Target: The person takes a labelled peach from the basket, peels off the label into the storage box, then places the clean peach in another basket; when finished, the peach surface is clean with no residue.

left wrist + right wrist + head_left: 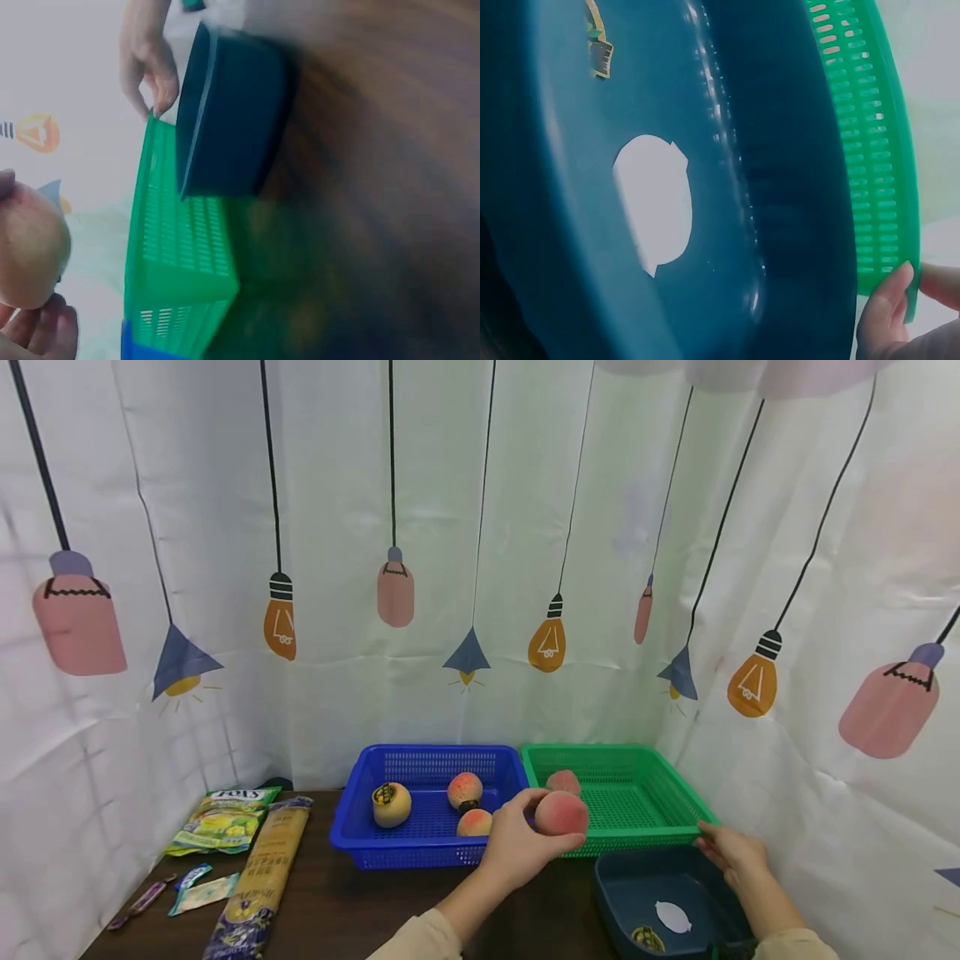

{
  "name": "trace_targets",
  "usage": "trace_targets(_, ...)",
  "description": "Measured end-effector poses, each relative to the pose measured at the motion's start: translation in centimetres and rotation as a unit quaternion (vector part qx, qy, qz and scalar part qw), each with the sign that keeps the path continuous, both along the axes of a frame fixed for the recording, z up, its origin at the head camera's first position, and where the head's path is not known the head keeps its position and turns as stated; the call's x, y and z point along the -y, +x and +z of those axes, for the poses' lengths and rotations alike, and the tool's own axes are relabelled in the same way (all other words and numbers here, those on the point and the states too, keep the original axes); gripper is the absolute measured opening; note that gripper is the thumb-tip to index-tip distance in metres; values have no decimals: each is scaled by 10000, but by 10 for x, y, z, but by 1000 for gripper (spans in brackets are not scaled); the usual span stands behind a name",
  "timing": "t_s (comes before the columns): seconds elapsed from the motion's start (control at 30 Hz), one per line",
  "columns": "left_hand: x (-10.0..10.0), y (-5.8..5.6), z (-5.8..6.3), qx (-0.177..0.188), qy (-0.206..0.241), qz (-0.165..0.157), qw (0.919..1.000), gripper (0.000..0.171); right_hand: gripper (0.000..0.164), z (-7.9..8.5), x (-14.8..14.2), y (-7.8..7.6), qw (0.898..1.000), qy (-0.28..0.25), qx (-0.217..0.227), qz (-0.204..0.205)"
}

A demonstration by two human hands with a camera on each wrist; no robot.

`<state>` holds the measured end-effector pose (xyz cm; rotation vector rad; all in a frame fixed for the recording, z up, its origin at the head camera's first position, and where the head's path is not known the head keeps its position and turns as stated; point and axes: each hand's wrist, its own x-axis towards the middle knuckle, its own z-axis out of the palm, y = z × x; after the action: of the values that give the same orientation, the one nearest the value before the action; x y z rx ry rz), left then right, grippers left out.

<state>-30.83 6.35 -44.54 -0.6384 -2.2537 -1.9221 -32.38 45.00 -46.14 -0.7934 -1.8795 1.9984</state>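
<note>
The left hand grasps a peach — it sits between thumb and fingers. The right hand pinches the green basket by its rim.

Bare left hand, pale cream left sleeve, bare right hand, matching right sleeve

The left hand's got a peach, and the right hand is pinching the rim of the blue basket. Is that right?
Not quite: the basket is green. The right hand pinches the rim of the green basket, as the right wrist view shows. The left hand does hold a peach.
</note>
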Motion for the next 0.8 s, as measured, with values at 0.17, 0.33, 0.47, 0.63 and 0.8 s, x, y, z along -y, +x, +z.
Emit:
trace_targets(0.17, -27, -27, 3, 14, -458, 337, 9984, 71, 18, 1, -3, -3, 9995, 30, 44, 305)
trace_targets(0.33, -52, -46, 7, -196, -1313, 320, 9906, 76, 16, 3, -11, 1, 9990, 81, 191, 389)
trace_targets(0.47, -69, -56, 12, -70, -1602, 261, 9867, 75, 16, 5, -14, 4, 9996, 39, 163, 215)
trace_targets(0.63, -71, -63, 13, 212, -1699, 475, 9841, 75, 16, 5, -8, 4, 9997, 9, 141, 196)
trace_targets(0.8, -68, -64, 16, 423, -1650, 483, 9842, 70, 16, 3, -3, 1, 9998, -15, 191, 106)
